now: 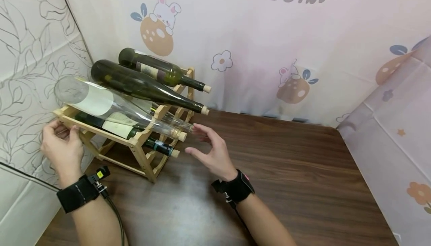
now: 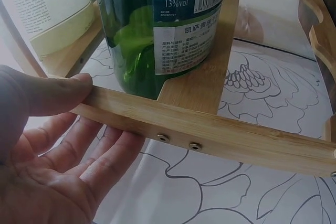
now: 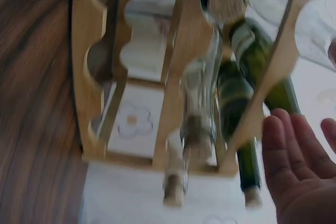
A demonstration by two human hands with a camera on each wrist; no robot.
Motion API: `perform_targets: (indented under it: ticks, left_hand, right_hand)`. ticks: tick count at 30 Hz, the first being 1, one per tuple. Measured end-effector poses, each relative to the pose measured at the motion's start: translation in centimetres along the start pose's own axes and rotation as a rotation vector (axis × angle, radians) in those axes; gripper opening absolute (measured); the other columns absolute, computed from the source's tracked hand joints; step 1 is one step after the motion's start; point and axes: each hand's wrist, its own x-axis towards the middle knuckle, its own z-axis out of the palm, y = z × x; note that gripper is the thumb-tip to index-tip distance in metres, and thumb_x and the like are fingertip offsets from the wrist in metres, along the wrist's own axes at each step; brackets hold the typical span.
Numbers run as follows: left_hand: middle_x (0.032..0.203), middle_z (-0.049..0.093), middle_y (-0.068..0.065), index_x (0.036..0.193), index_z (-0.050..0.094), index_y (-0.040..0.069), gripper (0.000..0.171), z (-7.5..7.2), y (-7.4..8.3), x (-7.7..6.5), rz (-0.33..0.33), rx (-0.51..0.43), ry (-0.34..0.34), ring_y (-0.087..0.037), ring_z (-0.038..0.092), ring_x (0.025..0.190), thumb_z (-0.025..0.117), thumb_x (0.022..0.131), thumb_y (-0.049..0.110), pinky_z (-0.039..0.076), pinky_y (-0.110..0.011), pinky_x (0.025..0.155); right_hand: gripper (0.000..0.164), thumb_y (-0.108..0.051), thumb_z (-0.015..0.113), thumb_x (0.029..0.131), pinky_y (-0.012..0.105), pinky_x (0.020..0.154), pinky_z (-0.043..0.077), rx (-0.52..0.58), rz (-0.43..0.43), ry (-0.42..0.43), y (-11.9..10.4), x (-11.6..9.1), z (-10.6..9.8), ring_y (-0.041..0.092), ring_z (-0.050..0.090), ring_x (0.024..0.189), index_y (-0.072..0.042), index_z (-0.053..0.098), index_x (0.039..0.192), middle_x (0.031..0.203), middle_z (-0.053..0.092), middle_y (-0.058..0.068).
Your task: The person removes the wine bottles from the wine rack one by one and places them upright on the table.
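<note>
A wooden wine rack point(image 1: 141, 160) stands on the table at the left, with several corked bottles lying in it. My left hand point(image 1: 64, 150) grips the rack's end rail point(image 2: 220, 127), thumb on top and fingers beneath, as the left wrist view shows. On the upper level lie a clear bottle point(image 1: 69, 91) with a pale label, a dark green bottle point(image 1: 129, 83) and a labelled green bottle point(image 1: 173, 74). Below them is another green bottle point(image 1: 118, 128). Near the corked necks, my right hand point(image 1: 217, 158) is held with fingers extended and holds nothing.
The brown wooden table point(image 1: 286, 178) extends to the right of the rack. A printed curtain point(image 1: 249, 44) hangs behind it, and a line-drawn floral sheet point(image 1: 27, 70) covers the left side. Cables point(image 1: 116, 216) run from the wrist cameras along the arms.
</note>
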Motion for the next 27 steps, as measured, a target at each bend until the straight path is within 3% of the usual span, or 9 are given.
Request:
perform_targets:
  ticks: [4,10,14,20,23,27]
  left_hand:
    - [0.096,0.048,0.034,0.139,0.060,0.013,0.039,0.0,-0.1,0.0,-0.003,0.017,-0.006,0.018,0.050,0.085,0.066,0.102,0.019,0.050,-0.008,0.090]
    - [0.096,0.047,0.034,0.140,0.060,0.012,0.039,0.0,-0.2,0.1,-0.001,0.022,-0.012,0.019,0.050,0.084,0.066,0.102,0.019,0.050,-0.007,0.090]
    - [0.096,0.047,0.034,0.140,0.060,0.012,0.039,0.1,-0.1,0.0,-0.001,0.024,-0.020,0.019,0.050,0.084,0.066,0.102,0.019,0.050,-0.007,0.089]
    - [0.096,0.047,0.035,0.140,0.060,0.012,0.039,0.1,-0.1,0.0,-0.006,0.030,-0.012,0.019,0.049,0.083,0.067,0.102,0.018,0.050,-0.007,0.090]
    - [0.096,0.046,0.035,0.141,0.060,0.012,0.040,0.1,-0.1,0.1,-0.004,0.032,-0.007,0.019,0.049,0.083,0.066,0.102,0.018,0.050,-0.007,0.090]
    - [0.096,0.047,0.034,0.141,0.059,0.012,0.040,0.0,-0.1,0.1,-0.001,0.037,-0.006,0.020,0.049,0.084,0.066,0.102,0.019,0.050,-0.007,0.090]
  right_hand:
    - [0.074,0.001,0.085,0.085,0.042,0.108,0.057,0.082,-0.028,-0.002,-0.4,1.1,1.7,0.032,0.064,0.130,-0.001,0.051,0.150,0.144,0.062,0.017]
    - [0.078,0.007,0.086,0.080,0.037,0.110,0.051,0.160,-0.125,-0.023,-0.6,2.3,3.8,0.030,0.058,0.138,-0.002,0.051,0.148,0.147,0.060,0.020]
    - [0.075,0.012,0.085,0.078,0.040,0.120,0.047,0.221,-0.202,-0.019,-0.5,3.1,4.8,0.031,0.058,0.137,0.002,0.052,0.145,0.144,0.060,0.026]
    - [0.069,0.017,0.081,0.079,0.043,0.117,0.050,0.320,-0.210,0.038,-0.7,4.0,5.8,0.035,0.062,0.130,0.006,0.052,0.140,0.137,0.061,0.031]
    - [0.063,0.018,0.078,0.081,0.041,0.114,0.053,0.392,-0.209,0.063,-0.8,4.3,6.2,0.028,0.065,0.127,0.010,0.052,0.138,0.133,0.060,0.035]
    - [0.050,0.010,0.078,0.087,0.029,0.105,0.057,0.509,-0.213,0.080,-0.9,4.5,6.8,0.012,0.065,0.123,0.015,0.055,0.131,0.130,0.059,0.040]
